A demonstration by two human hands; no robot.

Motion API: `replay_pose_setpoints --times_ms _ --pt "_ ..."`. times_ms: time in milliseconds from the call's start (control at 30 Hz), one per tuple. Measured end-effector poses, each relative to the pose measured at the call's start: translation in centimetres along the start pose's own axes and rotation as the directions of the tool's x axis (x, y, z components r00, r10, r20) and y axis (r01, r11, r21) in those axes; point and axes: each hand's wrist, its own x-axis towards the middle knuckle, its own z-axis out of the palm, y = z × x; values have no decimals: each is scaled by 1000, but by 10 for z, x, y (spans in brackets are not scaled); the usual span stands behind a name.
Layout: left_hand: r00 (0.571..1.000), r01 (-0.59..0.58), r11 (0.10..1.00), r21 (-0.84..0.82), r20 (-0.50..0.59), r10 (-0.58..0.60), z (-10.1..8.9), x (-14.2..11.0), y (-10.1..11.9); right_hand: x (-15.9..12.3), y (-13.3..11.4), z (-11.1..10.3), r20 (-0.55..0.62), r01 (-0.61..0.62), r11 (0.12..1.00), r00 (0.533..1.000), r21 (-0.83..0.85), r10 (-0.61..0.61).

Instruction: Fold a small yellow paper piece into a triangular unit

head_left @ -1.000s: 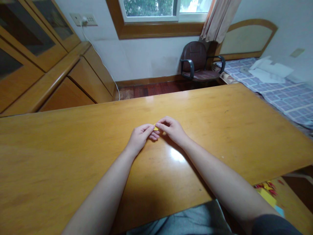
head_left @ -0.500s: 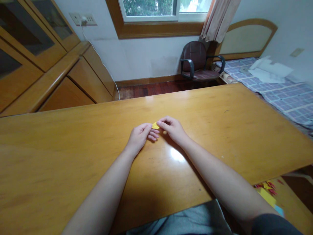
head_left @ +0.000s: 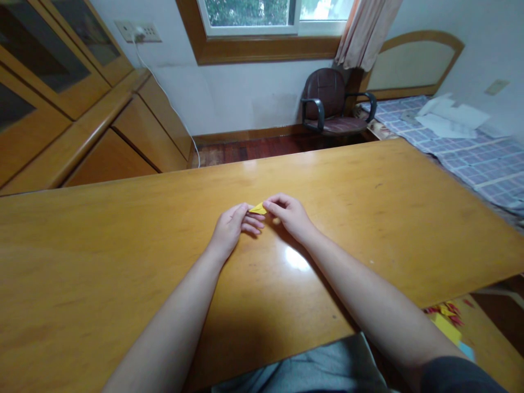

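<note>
So we had the wooden table (head_left: 123, 245) spread out under our grip, with our right hand (head_left: 289, 214) pinching one end of the folded yellow paper (head_left: 258, 209) and our left hand (head_left: 233, 224) at its pointed tip, can't tell if clamped.

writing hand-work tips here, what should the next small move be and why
I'd have the left hand take a fuller pinch on the folded yellow paper: the right hand pinches one end, while the left thumb is only near the narrow tip.
</note>
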Motion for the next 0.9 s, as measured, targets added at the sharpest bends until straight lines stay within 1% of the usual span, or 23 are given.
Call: replay_pose_setpoints --times_ms 167,267,433,700,900 --pt "1000 -19 995 93 22 17 2 -3 4 0 1 1 4 12 1000 1000 -5 -12" --pt "1000 -30 994 105 14 28 4 -5 6 1 2 0 4 12 1000 1000 -8 -12" --pt "997 -17 993 114 83 7 3 -5 4 2 2 -2 -5 18 999 1000 -38 -18" --pt "996 -21 995 94 90 12 3 -5 4 1 1 -2 -7 7 1000 1000 -13 -7" --pt "998 -11 1000 6 62 11 2 -3 3 2 1 -2 -16 10 1000 1000 -3 -10"
